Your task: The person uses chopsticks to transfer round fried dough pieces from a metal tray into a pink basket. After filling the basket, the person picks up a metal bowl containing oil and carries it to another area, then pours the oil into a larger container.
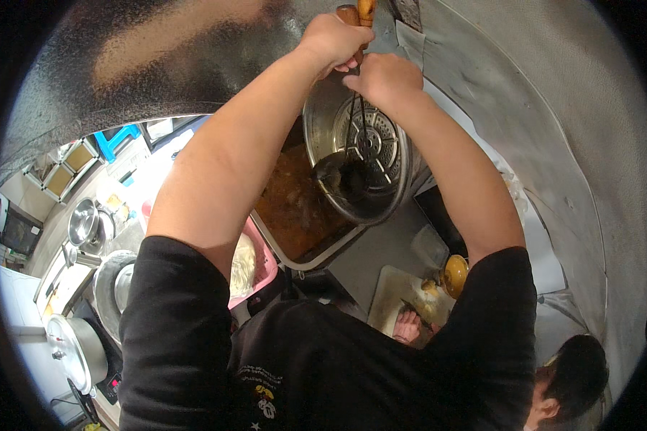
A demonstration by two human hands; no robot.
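Observation:
My left hand [337,43] is closed around the wooden handles [364,13] of long utensils at the top of the view. Just below it, my right hand [392,78] is curled at their thin metal shafts [356,126]; its fingertips are hidden. Under the shafts is a wide stainless steel pan [318,126] with a perforated steamer plate [385,134] in it. A dark, rounded utensil head [329,171] shows at the pan's near left side, its exact shape lost in shadow.
A pale-rimmed tray [302,199] with a brown surface lies below the pan. Nearby stand a pink basket [268,264], a cutting board [385,285] with another person's hand [407,326] on it, and a yellow bowl [455,276]. A lidded metal pot [73,353] stands far left.

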